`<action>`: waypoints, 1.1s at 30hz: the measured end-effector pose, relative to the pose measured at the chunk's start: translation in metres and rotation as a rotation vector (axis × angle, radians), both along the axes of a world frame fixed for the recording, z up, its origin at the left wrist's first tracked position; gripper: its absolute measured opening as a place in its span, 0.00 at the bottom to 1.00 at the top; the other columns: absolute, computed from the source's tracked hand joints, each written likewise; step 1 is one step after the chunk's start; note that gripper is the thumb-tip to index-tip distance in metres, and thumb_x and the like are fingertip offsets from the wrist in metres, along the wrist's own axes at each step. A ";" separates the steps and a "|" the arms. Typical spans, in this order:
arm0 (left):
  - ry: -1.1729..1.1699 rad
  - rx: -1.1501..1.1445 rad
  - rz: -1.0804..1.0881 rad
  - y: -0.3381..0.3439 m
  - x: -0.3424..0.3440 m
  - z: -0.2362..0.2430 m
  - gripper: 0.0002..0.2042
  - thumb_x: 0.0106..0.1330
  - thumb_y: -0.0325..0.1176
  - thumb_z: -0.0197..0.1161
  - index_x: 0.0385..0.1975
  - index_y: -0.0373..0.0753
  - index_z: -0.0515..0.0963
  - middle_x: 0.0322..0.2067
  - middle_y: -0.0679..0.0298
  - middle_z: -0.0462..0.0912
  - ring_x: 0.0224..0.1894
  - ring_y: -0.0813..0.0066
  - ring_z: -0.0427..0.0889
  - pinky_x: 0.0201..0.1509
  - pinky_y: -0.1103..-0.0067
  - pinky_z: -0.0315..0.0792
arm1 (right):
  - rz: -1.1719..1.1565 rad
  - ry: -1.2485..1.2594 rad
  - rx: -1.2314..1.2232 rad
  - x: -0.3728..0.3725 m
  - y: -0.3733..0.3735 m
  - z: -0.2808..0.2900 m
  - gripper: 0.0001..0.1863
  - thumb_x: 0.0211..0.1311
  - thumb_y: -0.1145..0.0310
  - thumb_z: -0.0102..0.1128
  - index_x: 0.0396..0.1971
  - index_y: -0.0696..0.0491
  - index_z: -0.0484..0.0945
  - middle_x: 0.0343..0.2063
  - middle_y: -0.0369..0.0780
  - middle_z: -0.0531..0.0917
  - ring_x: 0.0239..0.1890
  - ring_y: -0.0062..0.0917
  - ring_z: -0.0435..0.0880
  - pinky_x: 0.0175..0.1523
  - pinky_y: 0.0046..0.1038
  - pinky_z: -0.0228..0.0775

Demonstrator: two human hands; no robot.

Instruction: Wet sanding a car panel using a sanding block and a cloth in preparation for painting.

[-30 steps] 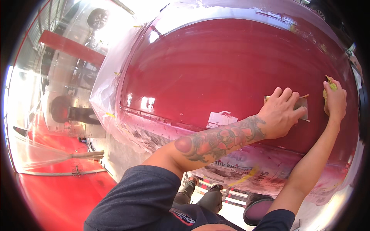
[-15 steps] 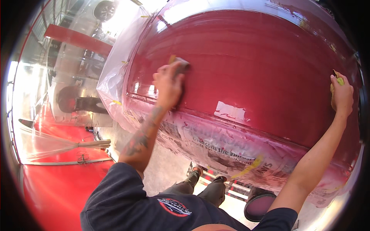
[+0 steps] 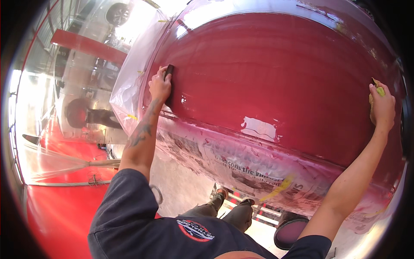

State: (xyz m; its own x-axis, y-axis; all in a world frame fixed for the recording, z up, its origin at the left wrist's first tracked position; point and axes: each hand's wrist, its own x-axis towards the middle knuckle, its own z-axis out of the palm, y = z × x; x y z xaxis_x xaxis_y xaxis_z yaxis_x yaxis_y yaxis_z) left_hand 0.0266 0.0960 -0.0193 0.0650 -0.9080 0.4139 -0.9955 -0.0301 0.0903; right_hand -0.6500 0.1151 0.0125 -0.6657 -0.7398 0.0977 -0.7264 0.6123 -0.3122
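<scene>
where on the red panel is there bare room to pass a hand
The wide stretch of red panel between the left hand and right hand is free. It is busier low down: a wet patch and masking paper.

We're looking at a big dark red car panel, glossy and wet, with a pale sanded-through patch low on it. Newspaper masking covers the strip under its lower edge, held with yellow tape. Clear plastic sheeting hangs off its left end. Below it all we've got a red floor.
</scene>
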 end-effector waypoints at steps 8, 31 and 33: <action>0.042 0.184 -0.784 0.038 -0.260 0.021 0.22 0.64 0.35 0.67 0.60 0.51 0.77 0.58 0.54 0.75 0.56 0.51 0.73 0.62 0.61 0.66 | 0.005 0.017 -0.040 -0.048 0.003 -0.028 0.27 0.64 0.39 0.58 0.59 0.33 0.79 0.58 0.41 0.77 0.61 0.41 0.78 0.64 0.45 0.67; 0.047 0.131 -0.996 -0.137 -0.477 0.002 0.20 0.65 0.50 0.63 0.56 0.57 0.81 0.54 0.57 0.79 0.62 0.54 0.71 0.64 0.56 0.64 | 0.085 -0.011 -0.132 -0.063 -0.003 -0.042 0.27 0.65 0.45 0.63 0.59 0.42 0.80 0.51 0.46 0.76 0.56 0.38 0.79 0.62 0.38 0.68; 0.023 0.125 -0.914 -0.163 -0.442 0.005 0.20 0.67 0.51 0.62 0.57 0.56 0.81 0.55 0.57 0.80 0.62 0.54 0.73 0.65 0.55 0.65 | 0.092 -0.021 -0.148 -0.065 0.002 -0.040 0.26 0.65 0.46 0.65 0.58 0.43 0.80 0.51 0.47 0.76 0.55 0.37 0.80 0.61 0.37 0.69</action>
